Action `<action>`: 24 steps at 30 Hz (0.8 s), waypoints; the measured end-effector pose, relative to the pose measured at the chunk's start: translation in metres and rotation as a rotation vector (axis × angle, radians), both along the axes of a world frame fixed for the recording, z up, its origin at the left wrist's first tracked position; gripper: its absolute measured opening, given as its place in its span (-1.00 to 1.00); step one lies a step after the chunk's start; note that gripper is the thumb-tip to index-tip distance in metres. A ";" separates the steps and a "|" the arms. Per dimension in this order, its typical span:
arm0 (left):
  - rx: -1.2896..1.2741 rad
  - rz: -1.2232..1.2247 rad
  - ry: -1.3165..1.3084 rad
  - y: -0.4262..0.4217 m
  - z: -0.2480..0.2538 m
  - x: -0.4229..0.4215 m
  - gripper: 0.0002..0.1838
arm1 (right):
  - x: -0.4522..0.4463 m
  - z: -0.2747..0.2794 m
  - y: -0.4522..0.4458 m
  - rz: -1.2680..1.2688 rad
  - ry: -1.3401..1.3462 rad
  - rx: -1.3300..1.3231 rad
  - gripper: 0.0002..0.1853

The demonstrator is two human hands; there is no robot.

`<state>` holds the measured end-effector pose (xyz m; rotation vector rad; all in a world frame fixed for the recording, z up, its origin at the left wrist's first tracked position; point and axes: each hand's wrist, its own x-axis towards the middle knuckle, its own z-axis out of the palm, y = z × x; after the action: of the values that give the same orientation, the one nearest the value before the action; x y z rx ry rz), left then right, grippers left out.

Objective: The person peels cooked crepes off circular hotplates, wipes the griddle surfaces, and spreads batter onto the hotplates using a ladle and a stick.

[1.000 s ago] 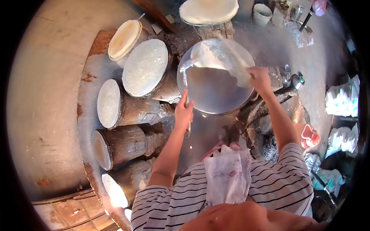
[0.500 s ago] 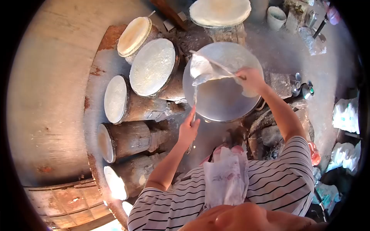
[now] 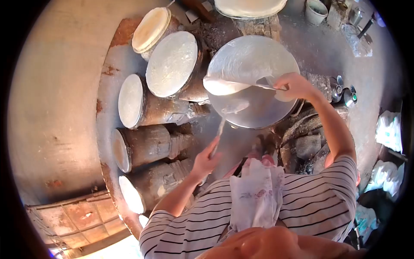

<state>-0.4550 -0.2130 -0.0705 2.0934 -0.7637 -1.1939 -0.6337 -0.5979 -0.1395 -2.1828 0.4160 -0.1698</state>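
Observation:
A large round metal pan (image 3: 263, 114) stands in front of me, with a thin white sheet (image 3: 226, 86) partly lifted and folded across its surface. My right hand (image 3: 293, 86) is closed on a flat metal scraper (image 3: 266, 82) at the pan's right side, by the sheet's edge. Below the pan's left edge, my left hand (image 3: 206, 160) grips the long handle of a ladle (image 3: 221, 129). The ladle's whitish bowl is over the pan's lower left part.
Several round, white-topped griddles stand on clay stoves at the left, among them a large one (image 3: 171, 64). A stack of flat rounds (image 3: 250, 7) is beyond the pan. A bucket (image 3: 316, 11) stands at the upper right, plastic bags (image 3: 389, 129) at the far right.
My right hand has moved with the scraper, and the white sheet is now lower and folded across the pan. My left hand has drawn the ladle down, away from the sheet.

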 end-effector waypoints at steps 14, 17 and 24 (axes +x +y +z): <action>-0.122 0.251 0.127 -0.018 0.008 0.024 -0.39 | -0.031 0.006 0.037 -0.257 -0.033 0.077 -0.64; -0.175 0.135 0.161 -0.012 0.008 0.019 -0.37 | -0.070 0.014 0.054 -0.189 -0.059 0.109 -0.61; -0.244 0.067 0.271 -0.006 -0.010 0.027 -0.34 | -0.075 -0.022 0.153 -0.386 -0.144 -0.342 -0.60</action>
<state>-0.4276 -0.2194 -0.0808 1.7046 -0.6709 -1.2475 -0.7083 -0.4447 -0.1612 -2.3800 0.7696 -0.6466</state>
